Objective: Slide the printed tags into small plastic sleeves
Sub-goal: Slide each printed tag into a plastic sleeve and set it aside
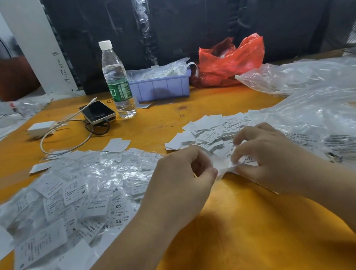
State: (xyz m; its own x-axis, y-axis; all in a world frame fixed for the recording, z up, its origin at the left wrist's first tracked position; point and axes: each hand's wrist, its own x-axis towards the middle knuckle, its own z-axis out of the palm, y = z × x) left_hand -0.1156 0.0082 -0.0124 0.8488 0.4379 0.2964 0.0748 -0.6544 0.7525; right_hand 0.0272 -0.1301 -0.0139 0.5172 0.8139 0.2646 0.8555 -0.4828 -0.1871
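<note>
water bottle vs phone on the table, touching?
Apart. The head view shows a strip of orange table between the water bottle base and the phone near its right edge.

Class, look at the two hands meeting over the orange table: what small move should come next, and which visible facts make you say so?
Probably the right hand should push the white printed tag leftward into the small clear plastic sleeve pinched by the left hand. Both hands hold the pair between them, and the tag's print still shows beside the right fingers, so it seems not fully in.
</note>
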